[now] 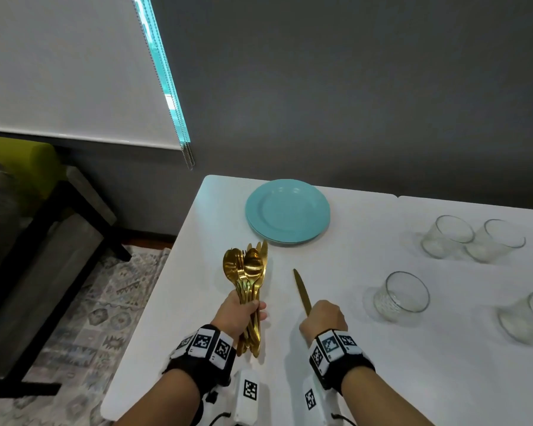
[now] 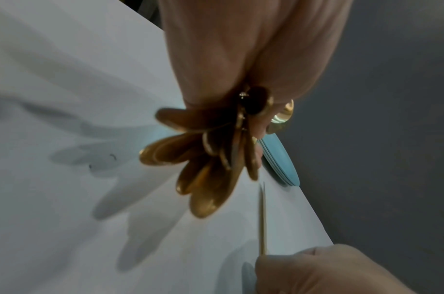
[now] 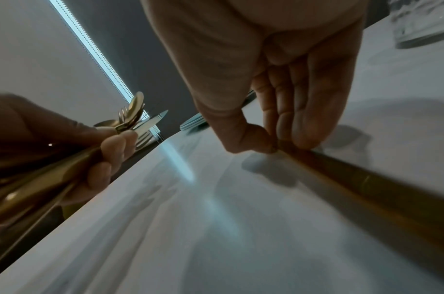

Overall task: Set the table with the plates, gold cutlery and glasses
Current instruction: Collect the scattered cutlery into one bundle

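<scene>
My left hand [image 1: 239, 315] grips a bundle of gold cutlery [image 1: 249, 281] upright over the white table [image 1: 336, 333]; spoons, forks and knives fan out above the fist. From the left wrist the bundle of gold cutlery [image 2: 205, 159] shows its handle ends. My right hand [image 1: 323, 318] pinches the handle of a single gold knife [image 1: 300, 290], blade pointing away, low over the table. In the right wrist view the thumb and fingers [image 3: 278, 127] pinch the gold knife [image 3: 366, 179]. A stack of teal plates [image 1: 287, 212] sits beyond both hands. Several clear glasses [image 1: 402, 295] stand on the right.
The table's left edge [image 1: 154, 290] drops to a patterned rug [image 1: 83, 318]. A dark bench with a grey cushion [image 1: 43, 256] stands left of the table. A grey wall and a white roller blind [image 1: 74, 66] lie behind.
</scene>
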{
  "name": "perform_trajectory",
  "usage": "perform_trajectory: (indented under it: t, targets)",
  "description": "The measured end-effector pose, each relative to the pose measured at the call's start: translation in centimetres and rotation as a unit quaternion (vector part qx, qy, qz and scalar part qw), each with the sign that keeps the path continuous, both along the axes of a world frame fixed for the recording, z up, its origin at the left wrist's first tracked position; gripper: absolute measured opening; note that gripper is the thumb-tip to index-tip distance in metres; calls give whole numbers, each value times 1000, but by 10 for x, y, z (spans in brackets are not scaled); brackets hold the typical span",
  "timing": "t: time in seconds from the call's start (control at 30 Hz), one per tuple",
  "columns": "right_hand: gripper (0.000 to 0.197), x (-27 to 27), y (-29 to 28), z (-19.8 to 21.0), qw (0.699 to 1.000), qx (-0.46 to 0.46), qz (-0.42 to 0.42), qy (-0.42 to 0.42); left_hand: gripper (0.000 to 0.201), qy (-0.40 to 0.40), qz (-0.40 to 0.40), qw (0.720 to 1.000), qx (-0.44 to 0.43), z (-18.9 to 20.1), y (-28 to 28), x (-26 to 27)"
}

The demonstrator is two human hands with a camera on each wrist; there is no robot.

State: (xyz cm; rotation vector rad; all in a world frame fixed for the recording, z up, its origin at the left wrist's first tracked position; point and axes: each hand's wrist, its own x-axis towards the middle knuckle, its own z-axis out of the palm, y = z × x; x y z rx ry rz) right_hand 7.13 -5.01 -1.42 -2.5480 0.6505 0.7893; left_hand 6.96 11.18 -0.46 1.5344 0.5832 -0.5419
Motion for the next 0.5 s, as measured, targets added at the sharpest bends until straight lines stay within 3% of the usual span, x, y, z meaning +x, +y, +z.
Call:
perform_trajectory:
  t: [0.07, 0.17, 0.3, 0.5]
  targets:
    - [6, -1, -3, 2, 1000, 17, -14, -3, 13, -4, -15, 1000, 2, 1, -3, -1]
    - [17, 4, 1, 6, 995, 86, -57, -9, 11, -13, -42, 999, 24, 1, -6, -4]
    - [8, 9, 16, 10, 951, 279, -134, -14, 9, -34, -65, 996, 56, 2, -9, -7]
    - [5, 13, 31, 10, 916, 374, -143, 3, 16, -76, -85, 986, 121, 5, -5, -9]
